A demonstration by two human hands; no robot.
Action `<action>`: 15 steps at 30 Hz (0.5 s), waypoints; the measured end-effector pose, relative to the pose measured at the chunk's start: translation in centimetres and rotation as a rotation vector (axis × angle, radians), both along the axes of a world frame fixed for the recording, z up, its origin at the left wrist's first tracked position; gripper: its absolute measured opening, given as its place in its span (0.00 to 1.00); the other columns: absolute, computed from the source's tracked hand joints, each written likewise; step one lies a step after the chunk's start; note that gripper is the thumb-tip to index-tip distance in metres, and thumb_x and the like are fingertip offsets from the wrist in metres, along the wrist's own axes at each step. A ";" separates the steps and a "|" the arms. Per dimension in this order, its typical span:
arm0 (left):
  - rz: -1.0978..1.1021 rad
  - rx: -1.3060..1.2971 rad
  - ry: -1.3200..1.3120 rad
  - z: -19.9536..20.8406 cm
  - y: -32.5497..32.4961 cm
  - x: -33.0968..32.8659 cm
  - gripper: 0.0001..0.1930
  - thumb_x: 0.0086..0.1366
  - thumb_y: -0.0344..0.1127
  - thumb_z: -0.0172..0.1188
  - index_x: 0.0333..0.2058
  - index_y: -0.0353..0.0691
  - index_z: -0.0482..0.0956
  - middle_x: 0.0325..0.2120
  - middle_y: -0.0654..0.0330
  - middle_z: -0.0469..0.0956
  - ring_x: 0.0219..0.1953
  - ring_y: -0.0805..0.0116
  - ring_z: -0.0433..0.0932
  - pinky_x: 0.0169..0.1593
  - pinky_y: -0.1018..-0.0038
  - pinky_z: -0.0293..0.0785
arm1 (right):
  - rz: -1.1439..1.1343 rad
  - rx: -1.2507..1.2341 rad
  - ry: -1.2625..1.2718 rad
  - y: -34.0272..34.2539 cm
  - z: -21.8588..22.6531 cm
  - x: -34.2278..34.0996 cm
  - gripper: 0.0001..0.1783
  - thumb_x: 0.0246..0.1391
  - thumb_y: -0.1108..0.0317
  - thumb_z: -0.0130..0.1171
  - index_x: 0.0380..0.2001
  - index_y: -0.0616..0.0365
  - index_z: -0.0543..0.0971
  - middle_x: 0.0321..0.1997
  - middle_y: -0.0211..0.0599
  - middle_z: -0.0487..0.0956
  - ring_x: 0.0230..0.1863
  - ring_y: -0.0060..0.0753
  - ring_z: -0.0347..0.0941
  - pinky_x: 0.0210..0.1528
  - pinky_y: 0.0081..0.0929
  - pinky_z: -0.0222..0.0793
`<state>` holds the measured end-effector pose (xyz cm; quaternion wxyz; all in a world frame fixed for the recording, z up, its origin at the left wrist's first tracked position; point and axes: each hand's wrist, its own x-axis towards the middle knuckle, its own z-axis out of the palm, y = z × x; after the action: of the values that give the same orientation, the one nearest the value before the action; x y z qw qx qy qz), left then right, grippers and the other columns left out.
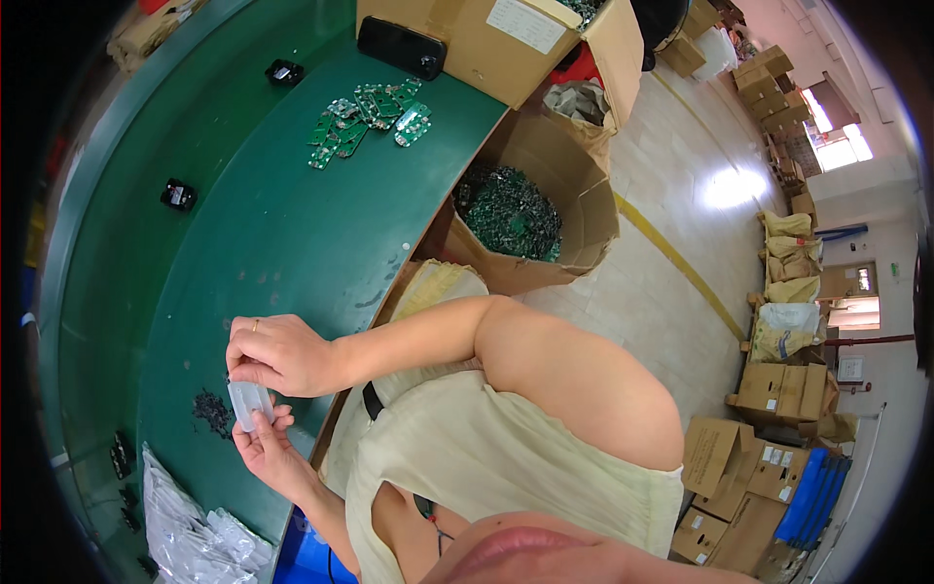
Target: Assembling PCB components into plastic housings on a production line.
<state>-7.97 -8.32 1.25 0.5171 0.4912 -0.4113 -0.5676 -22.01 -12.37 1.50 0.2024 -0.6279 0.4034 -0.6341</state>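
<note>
Over the green table my left hand (265,454) holds a small translucent whitish plastic piece (249,403), thumb laid across its face. The fingers of my right hand (280,354) are pinched together at the piece's upper end. A tiny dark spot shows by those fingertips, too small to name, and whatever they grip is hidden. Just left of the plastic piece lies a small heap of tiny dark parts (210,413) on the tabletop.
Green circuit boards (362,115) and a black phone (401,49) lie farther up the table (292,224). Black devices (178,195) sit on the green belt. Clear plastic bags (195,535) lie lower left. An open carton (584,229) of dark green parts stands beside the table.
</note>
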 end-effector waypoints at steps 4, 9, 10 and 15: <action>0.009 -0.010 -0.048 0.3 -0.5 -0.5 0.07 0.62 0.30 0.50 0.35 0.31 0.67 0.26 0.54 0.75 0.23 0.75 0.72 0.31 0.82 0.69 | 0.009 0.035 0.011 0.4 0.1 -0.7 0.07 0.42 0.70 0.58 0.21 0.55 0.70 0.22 0.31 0.69 0.25 0.35 0.68 0.24 0.31 0.63; 0.005 -0.015 -0.047 0.2 -0.9 -0.6 0.09 0.62 0.29 0.50 0.38 0.29 0.68 0.30 0.56 0.74 0.27 0.75 0.73 0.33 0.82 0.70 | 0.096 0.027 0.115 0.8 -0.4 -1.0 0.06 0.42 0.67 0.58 0.21 0.53 0.71 0.23 0.29 0.69 0.25 0.33 0.69 0.24 0.29 0.64; 0.017 -0.021 -0.066 0.2 -0.7 -0.6 0.09 0.62 0.28 0.50 0.39 0.29 0.69 0.31 0.57 0.74 0.29 0.75 0.73 0.34 0.82 0.70 | 0.113 0.054 0.134 0.9 -0.6 -0.9 0.06 0.42 0.67 0.58 0.21 0.52 0.71 0.23 0.29 0.69 0.25 0.33 0.69 0.24 0.29 0.64; 0.018 0.013 -0.084 0.4 -0.6 -1.1 0.08 0.62 0.26 0.48 0.38 0.28 0.71 0.33 0.56 0.74 0.32 0.74 0.73 0.37 0.80 0.71 | 0.160 0.196 0.071 1.0 -0.6 -1.8 0.05 0.42 0.68 0.58 0.21 0.53 0.72 0.23 0.32 0.69 0.25 0.36 0.69 0.24 0.28 0.65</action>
<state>-9.07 -8.88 1.66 0.5013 0.5216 -0.4244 -0.5445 -23.81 -11.36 0.95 0.2982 -0.6572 0.4190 -0.5510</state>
